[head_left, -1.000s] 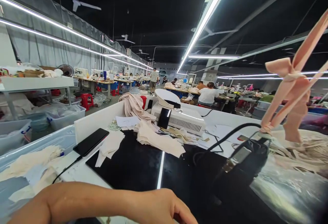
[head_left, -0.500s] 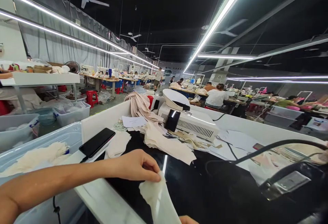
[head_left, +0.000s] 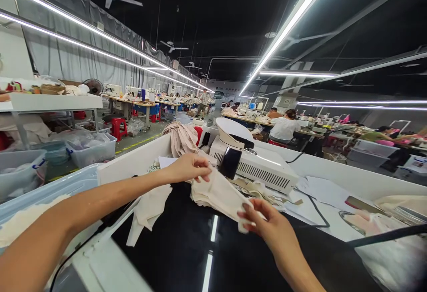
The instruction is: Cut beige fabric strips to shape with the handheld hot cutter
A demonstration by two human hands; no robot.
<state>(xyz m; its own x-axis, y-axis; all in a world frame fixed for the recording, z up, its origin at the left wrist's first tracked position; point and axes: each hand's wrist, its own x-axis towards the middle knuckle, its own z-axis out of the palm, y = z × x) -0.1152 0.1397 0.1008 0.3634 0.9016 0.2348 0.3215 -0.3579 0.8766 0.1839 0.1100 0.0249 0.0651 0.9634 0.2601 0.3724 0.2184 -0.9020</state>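
My left hand [head_left: 189, 168] pinches the far end of a cream fabric piece [head_left: 218, 195] over the glossy black worktop [head_left: 187, 256]. The near end of that same piece is pinched by my right hand [head_left: 267, 225], so the cloth stretches between both hands. More cream pieces lie beside it: one [head_left: 147, 209] draped at the left, and a folded beige stack [head_left: 182, 138] behind my left hand.
A white machine [head_left: 256, 167] with a round top and a dark phone leaning on it stands behind the fabric. Papers and a black cable [head_left: 387, 235] lie at right. Plastic bins [head_left: 90, 147] stand at left. Seated workers fill the hall beyond.
My left hand has moved away from me toward the fabric pile with the cream piece. The right hand has come into view and taken the piece's near end.
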